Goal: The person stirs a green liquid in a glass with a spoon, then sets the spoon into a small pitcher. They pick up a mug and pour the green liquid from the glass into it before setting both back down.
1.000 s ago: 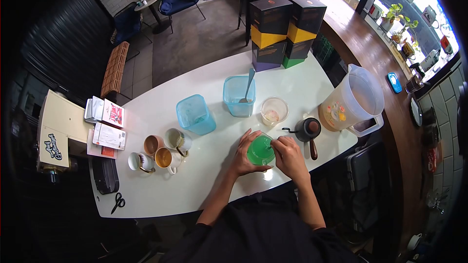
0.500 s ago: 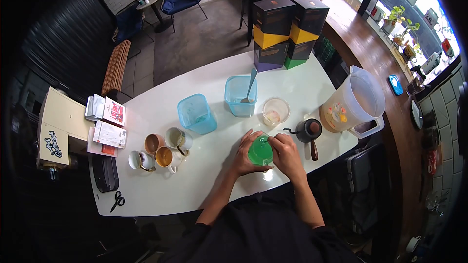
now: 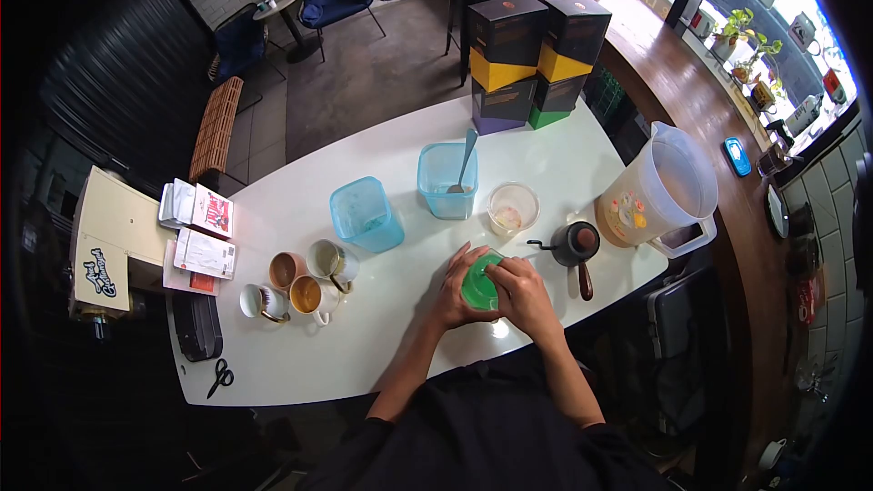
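My left hand [image 3: 460,289] is wrapped round the side of a clear cup of green liquid [image 3: 478,284], near the front edge of the white table. Over the cup's rim, my right hand [image 3: 523,289] is closed in a pinch; what it pinches is too small to make out. Just beyond the cup stands a round clear container [image 3: 514,209]. A blue tub [image 3: 447,184] with a spoon [image 3: 465,159] leaning in it is farther back, beside a second blue tub [image 3: 366,215]. To the right sits a small dark pot [image 3: 576,244] with a wooden handle.
Several cups [image 3: 314,295] stand together on the left. A large pitcher [image 3: 659,186] is at the right end of the white table [image 3: 364,355]. Stacked boxes [image 3: 505,55] rise at the back. Scissors [image 3: 220,377] and a black case [image 3: 197,325] lie front left.
My right hand has shifted slightly left and farther over the cup, covering more of the green liquid. My left hand stays round the cup.
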A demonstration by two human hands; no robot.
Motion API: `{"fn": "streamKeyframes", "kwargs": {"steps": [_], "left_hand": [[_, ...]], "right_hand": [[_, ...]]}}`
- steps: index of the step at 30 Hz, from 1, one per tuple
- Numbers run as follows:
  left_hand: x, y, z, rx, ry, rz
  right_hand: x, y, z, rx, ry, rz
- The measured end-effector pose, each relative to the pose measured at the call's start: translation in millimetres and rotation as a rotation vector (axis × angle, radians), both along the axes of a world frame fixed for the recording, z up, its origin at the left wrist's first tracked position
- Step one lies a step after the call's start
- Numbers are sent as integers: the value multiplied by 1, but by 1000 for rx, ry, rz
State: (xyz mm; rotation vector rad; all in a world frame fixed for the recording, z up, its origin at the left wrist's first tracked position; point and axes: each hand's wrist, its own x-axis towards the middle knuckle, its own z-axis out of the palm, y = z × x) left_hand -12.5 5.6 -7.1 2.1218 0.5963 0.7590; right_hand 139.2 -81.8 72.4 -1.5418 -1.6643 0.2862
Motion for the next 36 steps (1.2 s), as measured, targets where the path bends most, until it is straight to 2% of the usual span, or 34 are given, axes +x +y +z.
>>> {"fn": "streamKeyframes", "kwargs": {"steps": [7, 11, 16, 23, 26, 30, 36], "left_hand": [[0, -1, 3, -125, 10, -8], [0, -2, 7, -145, 8, -5], [1, 2, -8, -85, -5, -21], [-1, -1, 3, -138, 30, -13], [-1, -2, 9, -138, 50, -22], [-1, -2, 7, -136, 40, -25], [-1, -2, 5, -194, 5, -18]], "right_hand": [[11, -4, 2, 10, -127, -135], [13, -9, 9, -31, -130, -111], [3, -6, 3, -16, -20, 37], [7, 1, -6, 8, -22, -71], [14, -2, 0, 26, -112, -132], [17, -5, 4, 4, -122, -137], [8, -5, 4, -35, 4, -22]]}}
